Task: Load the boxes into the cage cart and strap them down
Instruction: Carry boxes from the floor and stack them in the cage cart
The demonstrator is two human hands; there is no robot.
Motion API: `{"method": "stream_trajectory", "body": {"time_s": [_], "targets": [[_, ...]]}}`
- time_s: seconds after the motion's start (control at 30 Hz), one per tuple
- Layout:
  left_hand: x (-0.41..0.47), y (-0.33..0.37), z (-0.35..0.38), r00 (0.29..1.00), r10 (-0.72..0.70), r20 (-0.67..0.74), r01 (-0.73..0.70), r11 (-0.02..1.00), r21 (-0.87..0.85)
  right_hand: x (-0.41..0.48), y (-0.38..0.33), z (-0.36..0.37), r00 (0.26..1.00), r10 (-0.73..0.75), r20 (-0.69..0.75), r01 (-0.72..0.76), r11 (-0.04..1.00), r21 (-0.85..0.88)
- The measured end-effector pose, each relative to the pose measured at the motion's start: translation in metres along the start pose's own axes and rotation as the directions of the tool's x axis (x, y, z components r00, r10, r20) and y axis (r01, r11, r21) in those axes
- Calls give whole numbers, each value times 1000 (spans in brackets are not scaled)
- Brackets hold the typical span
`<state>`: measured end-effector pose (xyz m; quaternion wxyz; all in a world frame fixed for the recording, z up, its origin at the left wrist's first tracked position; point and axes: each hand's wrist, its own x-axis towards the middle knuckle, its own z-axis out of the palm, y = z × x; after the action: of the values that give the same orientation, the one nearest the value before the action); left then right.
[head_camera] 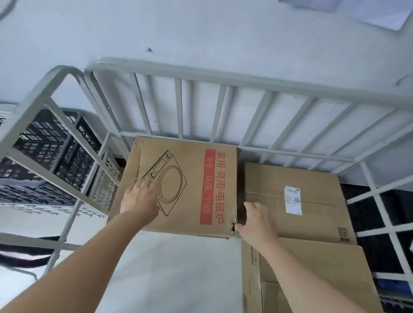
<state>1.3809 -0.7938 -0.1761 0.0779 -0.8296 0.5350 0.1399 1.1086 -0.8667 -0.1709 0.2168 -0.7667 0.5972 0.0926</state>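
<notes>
Pale wall backs the grey cage cart (228, 74), where the printed induction-cooker box (187, 186) sits rear-left; left hand (139, 200) lies flat on top, right hand (257, 221) grips its corner beside two plain boxes (316, 220).

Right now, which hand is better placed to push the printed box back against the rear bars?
Probably the left hand: it lies flat on top of the printed box, ready to push. The right hand only touches the torn near corner, beside the labelled box.

Bare forearms, sleeveless as far as visible.
</notes>
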Motion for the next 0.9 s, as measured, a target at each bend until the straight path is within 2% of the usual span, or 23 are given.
{"method": "stream_trajectory", "body": {"time_s": [0.27,0.47,0.67,0.9], "targets": [[-81,76,-94,976,189,-112,-180,980,81,-104,40,-89,987,-37,-159,30,999,-43],[-158,145,-154,905,357,-231,-343,934,100,-200,83,-146,943,-7,-333,-11,999,-51],[-222,205,-191,795,537,-281,-503,843,189,-298,122,-184,866,83,-494,-115,993,-35],[-284,271,-216,588,764,-267,-704,645,295,-410,156,-203,732,291,-616,-329,943,55]]}}
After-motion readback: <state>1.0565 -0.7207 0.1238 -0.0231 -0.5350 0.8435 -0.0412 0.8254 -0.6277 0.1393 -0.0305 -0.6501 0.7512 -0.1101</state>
